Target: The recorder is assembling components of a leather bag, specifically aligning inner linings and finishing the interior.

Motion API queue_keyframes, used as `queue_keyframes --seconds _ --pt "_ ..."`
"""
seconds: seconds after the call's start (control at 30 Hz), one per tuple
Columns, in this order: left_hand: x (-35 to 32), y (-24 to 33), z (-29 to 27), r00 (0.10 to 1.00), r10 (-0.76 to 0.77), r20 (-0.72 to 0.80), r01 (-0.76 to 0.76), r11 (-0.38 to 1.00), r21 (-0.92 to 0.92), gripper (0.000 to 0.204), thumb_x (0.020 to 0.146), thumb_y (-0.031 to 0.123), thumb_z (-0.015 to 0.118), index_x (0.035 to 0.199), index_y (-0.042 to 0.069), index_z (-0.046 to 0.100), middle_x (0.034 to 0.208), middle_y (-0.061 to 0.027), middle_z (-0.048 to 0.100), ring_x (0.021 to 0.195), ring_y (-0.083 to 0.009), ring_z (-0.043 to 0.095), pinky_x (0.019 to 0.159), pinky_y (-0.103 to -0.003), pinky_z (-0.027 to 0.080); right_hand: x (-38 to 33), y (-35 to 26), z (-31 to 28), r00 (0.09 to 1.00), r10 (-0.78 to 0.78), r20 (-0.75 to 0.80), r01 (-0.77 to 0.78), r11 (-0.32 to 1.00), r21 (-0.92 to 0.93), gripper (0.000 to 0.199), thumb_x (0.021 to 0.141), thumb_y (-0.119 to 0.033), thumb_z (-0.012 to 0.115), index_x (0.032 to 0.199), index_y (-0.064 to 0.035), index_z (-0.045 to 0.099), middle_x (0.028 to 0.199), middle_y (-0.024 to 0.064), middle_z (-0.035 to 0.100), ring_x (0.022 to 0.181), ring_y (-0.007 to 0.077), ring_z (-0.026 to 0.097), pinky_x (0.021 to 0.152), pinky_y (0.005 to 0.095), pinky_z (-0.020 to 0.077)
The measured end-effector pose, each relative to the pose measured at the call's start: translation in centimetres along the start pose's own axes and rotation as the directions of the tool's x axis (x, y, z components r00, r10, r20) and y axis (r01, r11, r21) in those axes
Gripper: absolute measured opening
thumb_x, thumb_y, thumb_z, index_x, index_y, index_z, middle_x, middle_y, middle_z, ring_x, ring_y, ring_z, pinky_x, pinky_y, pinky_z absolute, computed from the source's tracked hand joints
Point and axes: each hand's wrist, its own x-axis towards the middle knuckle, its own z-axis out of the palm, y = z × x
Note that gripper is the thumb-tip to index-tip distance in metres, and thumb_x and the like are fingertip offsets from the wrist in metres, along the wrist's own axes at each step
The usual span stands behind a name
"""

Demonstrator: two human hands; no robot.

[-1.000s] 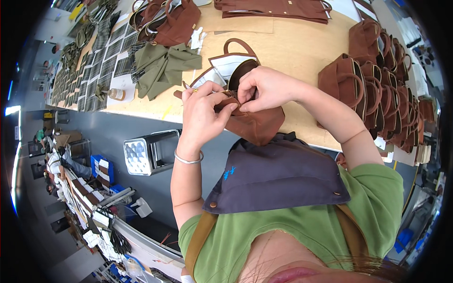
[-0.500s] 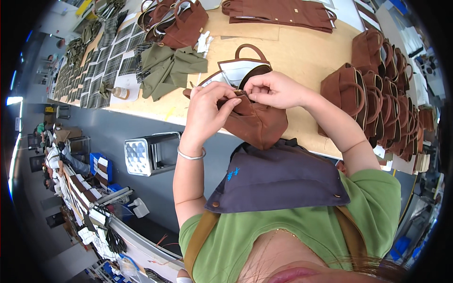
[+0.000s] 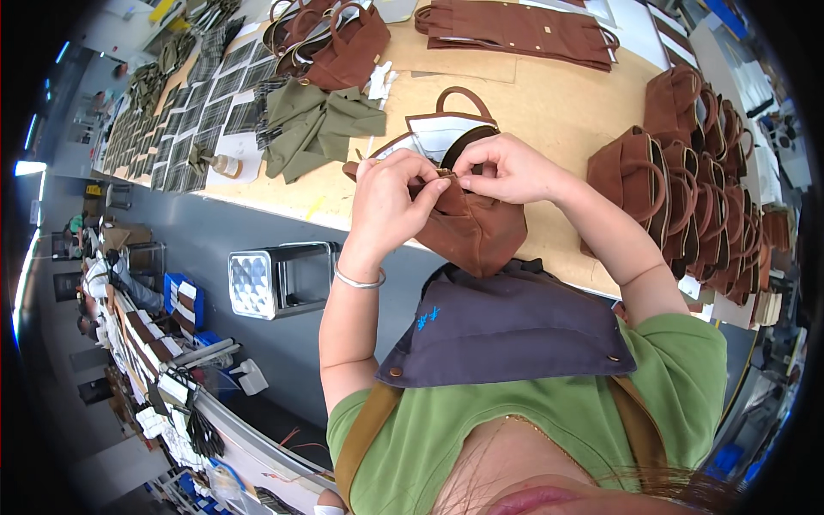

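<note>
A brown handbag (image 3: pixel 481 225) with a white lining and a curved handle leans at the near edge of the table, its opening toward the far side. My left hand (image 3: pixel 396 196) pinches the bag's upper rim with thumb and fingers. Close beside it, my right hand (image 3: pixel 505 172) grips the same rim, its fingertips almost touching my left thumb. Between the fingertips a small brass-coloured bit, perhaps part of a zip, shows on the rim. The inside of the bag is partly hidden by my hands.
Several brown handbags (image 3: pixel 631 176) stand stacked on the right of the table (image 3: pixel 549 112). More bags (image 3: pixel 348 56) sit far left, near flat brown pieces (image 3: pixel 524 33). Olive cloth (image 3: pixel 318 120), plaid pieces (image 3: pixel 202 112) and a small bottle (image 3: pixel 225 166) lie left. A metal stool (image 3: pixel 279 279) stands on the floor.
My right hand's fingers have come down closer to my left thumb at the bag's rim. Both hands still hold the bag; the whole view has shifted slightly.
</note>
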Motion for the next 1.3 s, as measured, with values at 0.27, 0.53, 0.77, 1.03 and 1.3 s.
queue_keyframes --seconds 0.27,0.53,0.77,1.03,1.3 --pt "0.1 -0.1 -0.2 0.999 -0.048 0.023 0.050 0.997 -0.058 0.018 0.079 0.020 0.079 0.074 0.007 0.069 0.076 -0.0011 0.067 0.061 -0.0168 0.062 0.071 -0.033 0.037 -0.1 -0.2 0.2 0.997 -0.072 -0.008 0.072 0.997 -0.039 0.012 0.085 -0.015 0.069 0.094 -0.0054 0.070 0.082 0.0011 0.067 0.063 0.0097 0.055 0.060 0.0267 0.0470" --pt "0.2 -0.1 -0.4 0.999 -0.025 0.027 0.028 0.995 -0.094 0.017 0.078 0.017 0.079 0.074 0.005 0.068 0.072 -0.0037 0.064 0.060 -0.0167 0.062 0.060 -0.031 0.043 -0.4 -0.6 0.6 0.997 -0.070 -0.030 0.069 0.997 -0.041 0.006 0.087 -0.007 0.067 0.093 -0.0037 0.068 0.081 -0.0008 0.062 0.061 0.0049 0.051 0.054 0.0224 0.0403" --pt "0.4 0.9 -1.0 0.993 -0.067 0.097 0.074 0.995 -0.063 0.013 0.078 0.006 0.078 0.080 -0.001 0.068 0.082 -0.0080 0.068 0.066 -0.0167 0.062 0.063 -0.028 0.050 -0.4 -0.4 0.7 0.988 -0.147 -0.051 0.147 0.989 -0.005 0.005 0.086 -0.006 0.067 0.090 -0.0031 0.068 0.079 -0.0010 0.061 0.059 0.0037 0.049 0.052 0.0221 0.0386" --pt "0.4 1.0 -0.5 0.990 -0.127 0.057 0.134 0.981 -0.142 0.012 0.077 0.016 0.078 0.084 0.008 0.071 0.077 -0.0023 0.068 0.062 -0.0173 0.063 0.066 -0.032 0.043 -0.5 -0.5 1.1 0.984 -0.152 -0.096 0.153 0.988 -0.007 0.004 0.086 -0.006 0.068 0.089 -0.0030 0.069 0.078 -0.0006 0.061 0.057 0.0038 0.048 0.051 0.0227 0.0370" --pt "-0.5 0.6 -0.5 0.998 -0.020 0.053 0.019 1.000 0.004 0.005 0.084 0.013 0.071 0.088 0.010 0.068 0.076 0.0006 0.062 0.069 -0.0177 0.056 0.081 -0.035 0.031 -1.2 -2.1 1.2 0.997 0.011 -0.083 -0.022 0.991 -0.130 0.015 0.081 -0.017 0.077 0.085 -0.0047 0.071 0.070 0.0022 0.068 0.062 0.0086 0.063 0.057 0.0235 0.0476"
